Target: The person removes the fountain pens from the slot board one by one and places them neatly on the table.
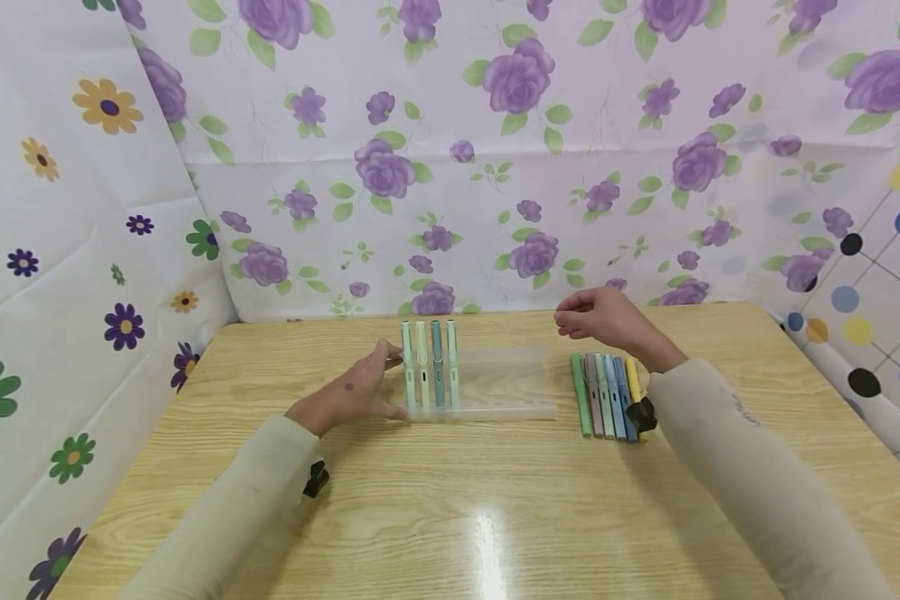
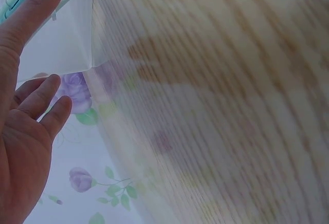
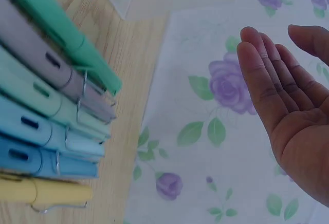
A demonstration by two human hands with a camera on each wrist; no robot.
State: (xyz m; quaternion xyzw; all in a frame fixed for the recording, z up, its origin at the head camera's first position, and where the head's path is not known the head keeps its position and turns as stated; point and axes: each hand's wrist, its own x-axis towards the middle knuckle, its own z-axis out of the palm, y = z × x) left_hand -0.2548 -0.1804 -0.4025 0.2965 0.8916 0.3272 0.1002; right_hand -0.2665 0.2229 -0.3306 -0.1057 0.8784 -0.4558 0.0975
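Head view: on the surface point(image 1: 420, 500), loose pens point(image 1: 604, 396) are laid beside a clear rack point(image 1: 502, 412) bearing 4 pens point(image 1: 438, 367); the rack is touched by the left hand point(image 1: 356, 390), right hand point(image 1: 607, 320) raised empty, both with fingers uncurled.

Ten pens point(image 1: 438, 367), one clear rack point(image 1: 502, 380), one tabletop point(image 1: 420, 517)
Four pens are on the rack, six lie on the tabletop: one green, one mauve, one mint, one light blue, one darker blue, one yellow. One left hand point(image 1: 358, 390), one right hand point(image 1: 606, 319), two sleeves point(image 1: 225, 508).
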